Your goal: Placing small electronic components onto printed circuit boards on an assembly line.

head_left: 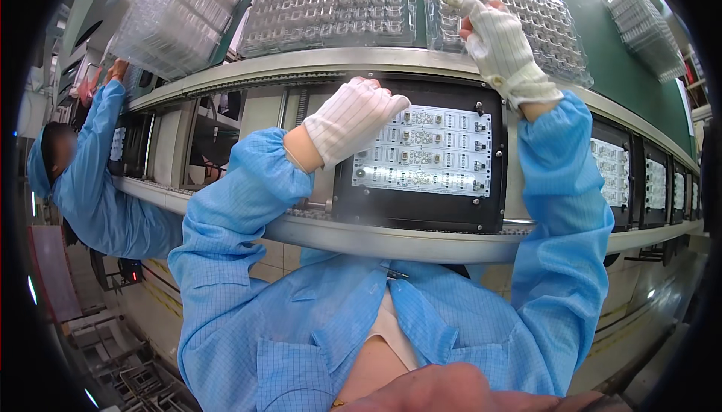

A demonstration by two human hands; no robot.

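Note:
My left hand (355, 120), in a white striped glove with bare fingertips, is curled closed above the upper left corner of the white circuit boards (451, 158). Whatever its fingers may hold is hidden. The boards lie in rows on a black carrier plate (421, 219) in front of me. In a matching glove, my right hand (500, 47) reaches over the right clear plastic tray (553, 32), which has rows of small pockets. One covered finger stretches toward the tray's left side, and the bare thumb stays apart from it. I see nothing held there.
Metal conveyor rails (376, 240) run across in front of me. More carriers with boards (609, 164) sit to the right. Beyond the rail are another clear tray (331, 10) and stacked trays (177, 17) at left, [more] stacked trays (643, 28) at right. A co-worker (113, 179) reaches in at left.

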